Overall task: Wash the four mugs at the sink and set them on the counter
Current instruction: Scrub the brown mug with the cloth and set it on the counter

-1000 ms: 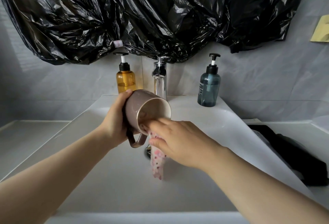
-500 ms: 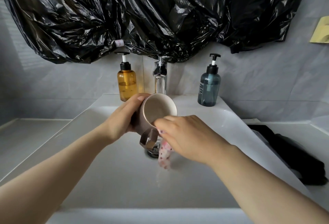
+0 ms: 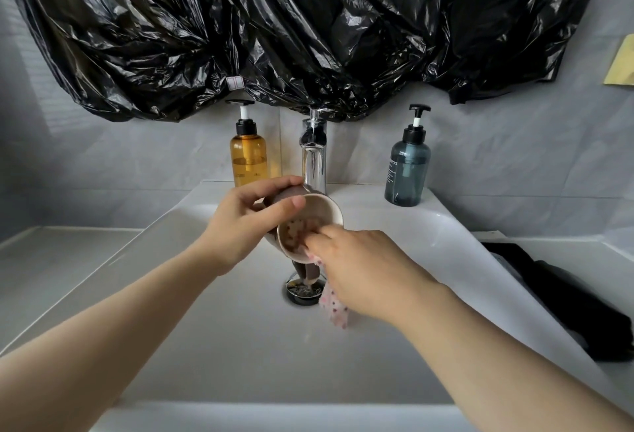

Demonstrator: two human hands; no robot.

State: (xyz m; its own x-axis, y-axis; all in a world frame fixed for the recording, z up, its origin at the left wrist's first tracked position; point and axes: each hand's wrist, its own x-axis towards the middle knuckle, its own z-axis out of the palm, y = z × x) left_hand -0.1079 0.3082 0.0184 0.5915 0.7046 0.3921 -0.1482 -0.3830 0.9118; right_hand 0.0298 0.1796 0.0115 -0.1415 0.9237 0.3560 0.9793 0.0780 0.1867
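Note:
My left hand [image 3: 245,222] grips a brownish-mauve mug [image 3: 320,210] tipped on its side over the white sink [image 3: 206,328], its cream mouth facing me and its handle pointing down toward the drain. My right hand [image 3: 363,270] pinches a pink dotted cloth [image 3: 334,304]; its fingertips push part of the cloth inside the mug while the rest dangles below. The mug is just in front of the chrome faucet [image 3: 314,157]. No other mugs are in view.
An amber pump bottle [image 3: 248,154] stands left of the faucet, a blue-grey one [image 3: 408,171] to its right. The drain [image 3: 303,289] lies under the mug. Grey counter [image 3: 51,260] at left; a black cloth [image 3: 555,298] lies on the right counter. Black plastic sheeting [image 3: 308,27] hangs above.
My left hand has turned the mug so its handle now points down and moved it toward the faucet. My right hand has pushed the cloth from the rim into the mug.

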